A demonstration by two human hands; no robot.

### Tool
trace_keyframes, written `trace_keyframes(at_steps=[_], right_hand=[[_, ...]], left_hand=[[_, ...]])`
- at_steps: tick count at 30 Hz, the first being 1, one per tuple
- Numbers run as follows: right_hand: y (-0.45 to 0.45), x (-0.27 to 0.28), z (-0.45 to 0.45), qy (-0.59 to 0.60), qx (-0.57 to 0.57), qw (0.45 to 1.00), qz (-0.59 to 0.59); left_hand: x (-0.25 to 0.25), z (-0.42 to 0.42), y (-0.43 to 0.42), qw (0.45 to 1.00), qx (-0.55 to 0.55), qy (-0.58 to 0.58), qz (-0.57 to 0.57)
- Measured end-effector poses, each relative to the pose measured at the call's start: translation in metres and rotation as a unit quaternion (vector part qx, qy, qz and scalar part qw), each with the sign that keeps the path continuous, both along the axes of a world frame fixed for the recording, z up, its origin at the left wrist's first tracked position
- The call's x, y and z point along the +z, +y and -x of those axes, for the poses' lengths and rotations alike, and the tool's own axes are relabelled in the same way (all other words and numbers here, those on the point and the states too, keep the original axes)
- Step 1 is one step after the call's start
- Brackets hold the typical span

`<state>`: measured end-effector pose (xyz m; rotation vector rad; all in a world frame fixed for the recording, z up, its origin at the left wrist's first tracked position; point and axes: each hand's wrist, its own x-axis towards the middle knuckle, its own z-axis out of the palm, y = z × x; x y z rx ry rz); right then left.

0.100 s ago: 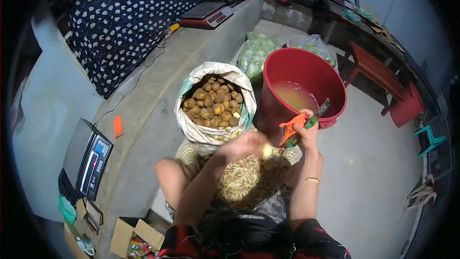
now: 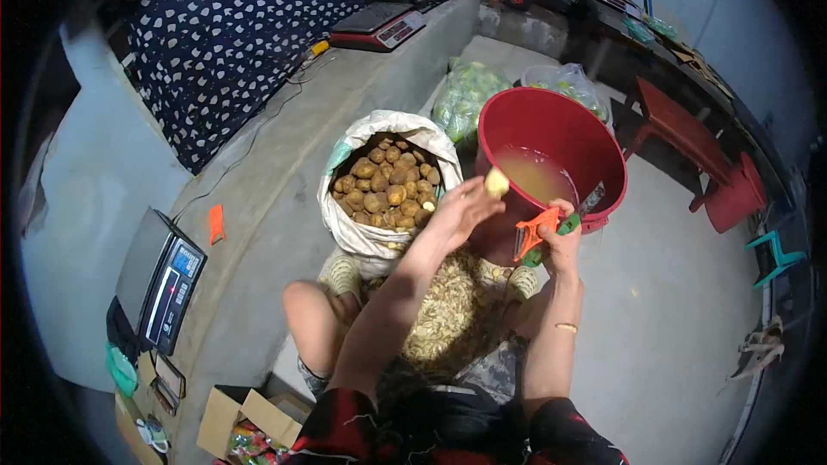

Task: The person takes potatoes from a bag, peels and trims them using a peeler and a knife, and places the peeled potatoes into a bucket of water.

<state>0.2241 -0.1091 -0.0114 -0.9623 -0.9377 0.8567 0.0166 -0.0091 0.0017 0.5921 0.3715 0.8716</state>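
A peeled pale potato [image 2: 497,182] is at the fingertips of my left hand [image 2: 463,211], beside the near left rim of the red bucket [image 2: 491,133]. Cloudy liquid stands inside the bucket. My right hand [image 2: 563,243] is closed around an orange peeler [image 2: 531,234] and a green-handled knife [image 2: 568,224], whose blade points up to the right across the bucket's rim. Left of the bucket, an open white sack [image 2: 345,228] holds many unpeeled brown potatoes [image 2: 388,185]. Between my legs lies a heap of peelings [image 2: 439,314].
A digital scale [image 2: 172,288] and an orange peeler-like piece [image 2: 216,223] rest on the ledge at left. A red scale [image 2: 379,27] sits farther back. Bags of green vegetables [image 2: 469,95] stand behind the bucket. A red stool [image 2: 680,125] is at right, an open carton [image 2: 226,418] at lower left.
My left hand has swung up and forward with the peeled potato, from above the peelings to the bucket's side. My right hand has lowered slightly, still holding the peeler and knife.
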Motion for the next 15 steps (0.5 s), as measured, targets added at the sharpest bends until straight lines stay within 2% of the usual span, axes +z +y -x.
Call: trace_keyframes(at_steps=[2,4,5,6,7,8,10,12,15], right_hand=[[0.007,-0.005,0.000,0.011,-0.016,1.000,-0.006],[0.006,0.003,-0.001,-0.007,-0.028,0.999,-0.018],[0.003,0.004,0.001,-0.009,-0.034,0.999,-0.007],[0.001,0.006,0.001,-0.013,-0.040,0.999,0.006],[-0.002,0.010,0.001,-0.027,-0.035,0.999,0.013],[-0.006,0.015,0.001,-0.021,-0.035,0.999,0.017],[-0.009,0.023,0.000,-0.035,-0.015,0.997,0.061],[-0.005,0.016,-0.005,-0.046,-0.018,0.997,0.061],[0.000,0.016,-0.004,-0.071,-0.011,0.995,0.062]], left_hand=[[-0.006,-0.012,0.029,0.999,0.037,-0.034,0.022],[-0.022,-0.022,0.045,0.992,0.064,0.113,-0.010],[-0.032,-0.021,0.046,0.959,0.099,0.261,-0.050],[-0.056,-0.014,0.053,0.958,0.101,0.265,-0.047],[-0.089,0.000,0.065,0.897,0.161,0.376,-0.167],[-0.109,0.017,0.072,0.806,0.213,0.475,-0.282],[-0.112,0.056,0.080,0.773,0.282,0.521,-0.227],[-0.148,0.106,0.112,0.641,0.375,0.614,-0.265],[-0.148,0.172,0.131,0.573,0.349,0.691,-0.269]])
